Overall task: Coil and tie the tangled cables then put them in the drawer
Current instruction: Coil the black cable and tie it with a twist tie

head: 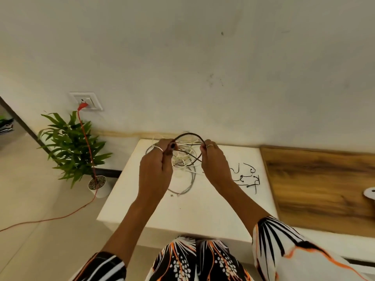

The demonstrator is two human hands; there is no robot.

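Observation:
A dark brown cable (189, 135) arches in a loop between my two hands above the white table (194, 209). My left hand (157, 161) grips one side of the loop with curled fingers. My right hand (213, 159) pinches the other side. Under the loop lies a tangle of cream and white cables (183, 159), and a grey cable (187, 187) trails from it toward me. Several short black ties (246, 178) lie on the table to the right of my right hand. No drawer is in view.
A potted green plant (75, 147) stands on the floor at the left. An orange cord (85, 136) runs from a wall socket (86, 101) down across the floor. A wooden surface (324, 185) adjoins the table on the right, with a white object (370, 193) at its edge.

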